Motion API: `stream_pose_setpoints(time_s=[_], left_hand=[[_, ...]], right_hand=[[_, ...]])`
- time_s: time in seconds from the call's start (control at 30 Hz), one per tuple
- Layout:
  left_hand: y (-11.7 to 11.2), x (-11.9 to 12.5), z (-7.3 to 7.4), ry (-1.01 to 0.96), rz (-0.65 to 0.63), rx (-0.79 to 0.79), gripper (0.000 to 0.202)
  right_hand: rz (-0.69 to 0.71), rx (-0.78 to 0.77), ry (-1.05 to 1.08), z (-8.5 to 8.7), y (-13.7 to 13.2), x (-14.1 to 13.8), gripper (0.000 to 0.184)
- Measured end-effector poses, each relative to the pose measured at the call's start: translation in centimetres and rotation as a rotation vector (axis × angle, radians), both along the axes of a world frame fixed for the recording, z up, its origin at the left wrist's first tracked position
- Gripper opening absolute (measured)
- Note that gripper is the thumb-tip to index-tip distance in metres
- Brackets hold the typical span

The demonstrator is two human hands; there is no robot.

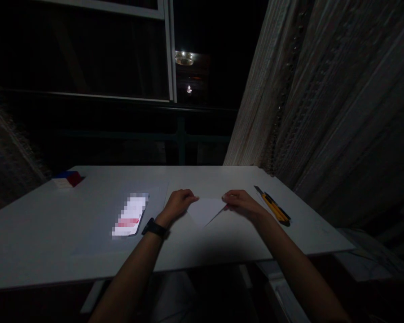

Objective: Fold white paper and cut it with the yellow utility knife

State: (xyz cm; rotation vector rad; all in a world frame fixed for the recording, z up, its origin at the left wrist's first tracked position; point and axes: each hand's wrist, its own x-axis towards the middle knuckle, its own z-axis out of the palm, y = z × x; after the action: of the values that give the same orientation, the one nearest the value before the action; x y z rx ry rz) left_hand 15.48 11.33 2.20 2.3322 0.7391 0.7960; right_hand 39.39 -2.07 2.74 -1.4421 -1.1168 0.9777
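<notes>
A white piece of paper point(204, 211) is held between my two hands, just over the table. Its lower end comes to a point, and the right edge looks folded or lifted. My left hand point(180, 202), with a dark watch point(155, 229) on the wrist, pinches the paper's upper left corner. At the upper right corner, my right hand point(240, 202) grips it between thumb and fingers. To the right of that hand lies a yellow and black utility knife point(272, 207) with its blade out. A dark, slim item point(278, 206) lies along the knife.
On the white table point(37, 233), a lit phone point(129, 215) rests on a pale sheet point(94, 242) to the left. A cube with blue, red and white faces point(67, 179) sits at the far left. Curtains point(289, 80) hang at the right, and a window frame point(171, 54) stands behind.
</notes>
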Motion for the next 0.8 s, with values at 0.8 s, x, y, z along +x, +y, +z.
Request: stream_pose_setpoints(time_s=[0.8], left_hand=[[0.8, 0.0, -0.3, -0.004, -0.082, -0.381, 0.027]], right_hand=[[-0.423, 0.238, 0.326, -0.3, 1.8, 1.1, 0.030]])
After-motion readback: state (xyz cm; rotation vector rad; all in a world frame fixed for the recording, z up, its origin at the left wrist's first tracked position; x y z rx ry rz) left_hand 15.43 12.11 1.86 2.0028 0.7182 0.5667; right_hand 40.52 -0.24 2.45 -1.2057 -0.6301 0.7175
